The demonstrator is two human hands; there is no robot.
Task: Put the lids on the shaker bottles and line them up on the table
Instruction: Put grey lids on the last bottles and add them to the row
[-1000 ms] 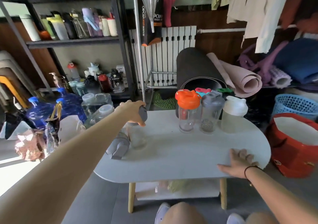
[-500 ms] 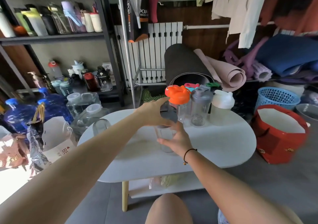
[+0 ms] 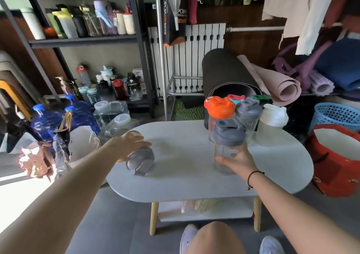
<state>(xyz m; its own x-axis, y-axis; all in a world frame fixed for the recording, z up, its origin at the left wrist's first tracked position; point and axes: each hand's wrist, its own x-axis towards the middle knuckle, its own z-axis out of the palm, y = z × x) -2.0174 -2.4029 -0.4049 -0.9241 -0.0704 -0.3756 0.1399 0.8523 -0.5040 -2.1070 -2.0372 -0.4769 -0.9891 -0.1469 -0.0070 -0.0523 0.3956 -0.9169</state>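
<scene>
My left hand (image 3: pixel 130 144) rests flat, ungripped, on the loose grey lid (image 3: pixel 139 162) at 10 o'clock on the bench (image 3: pixel 181 183); open bottle (image 3: pixel 130 136) just behind. Right hand (image 3: pixel 236 161) grips capped bottle (image 3: pixel 226 152) at 1 o'clock, nr the row.

The left hand (image 3: pixel 129 143) has left the clear bottle (image 3: pixel 226 156), which now wears its grey lid (image 3: pixel 228 131), and reached back to the loose grey lid (image 3: pixel 139 161) lying at the surface's left end. The right hand (image 3: pixel 236 161) has slid lower on the bottle.
</scene>
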